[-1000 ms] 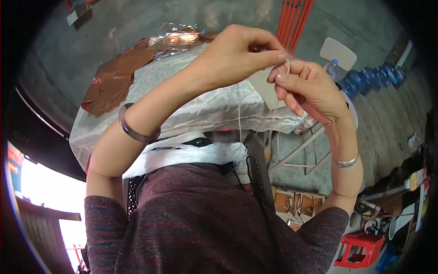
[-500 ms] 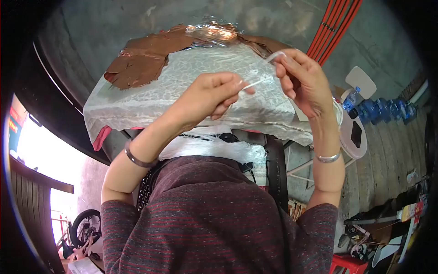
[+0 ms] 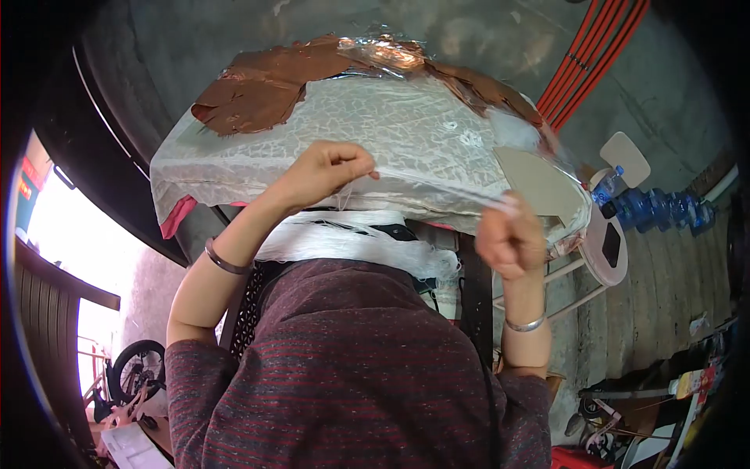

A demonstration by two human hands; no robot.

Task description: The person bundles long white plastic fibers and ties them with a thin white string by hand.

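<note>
- Basically, white strand [image 3: 437,184] spans above near edge of table [image 3: 375,117].
- Left hand [image 3: 324,173] pinches one side; right hand [image 3: 512,238], blurred, grips other, exact fingering unclear.
- Probably light, soft, tangles when slack; best pinched near ends.
- White skein [image 3: 344,243] sits bodyward of table.

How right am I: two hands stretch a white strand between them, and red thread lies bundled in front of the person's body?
The bundled thread is white, not red, as the head view shows. The rest holds: left hand and right hand stretch a white strand between them.
</note>
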